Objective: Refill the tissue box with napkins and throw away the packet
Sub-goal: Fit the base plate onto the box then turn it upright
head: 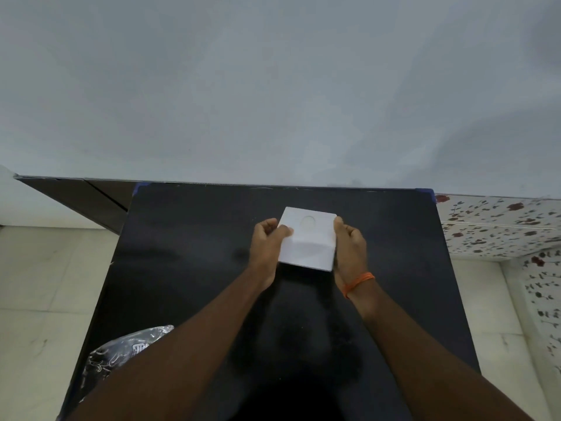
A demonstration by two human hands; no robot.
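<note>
A white cube-shaped tissue box [309, 241] with a round opening in its top stands on the black table [182, 253], towards the far middle. My left hand [267, 247] grips its left side, thumb on the top face. My right hand [349, 244], with an orange thread round the wrist, presses against its right side. No napkins or packet can be seen on the table.
A bin lined with a shiny black bag [121, 354] stands on the floor at the table's near left edge, partly hidden by my left forearm. A grey wall rises right behind the table. A floral-patterned surface [501, 226] lies to the right.
</note>
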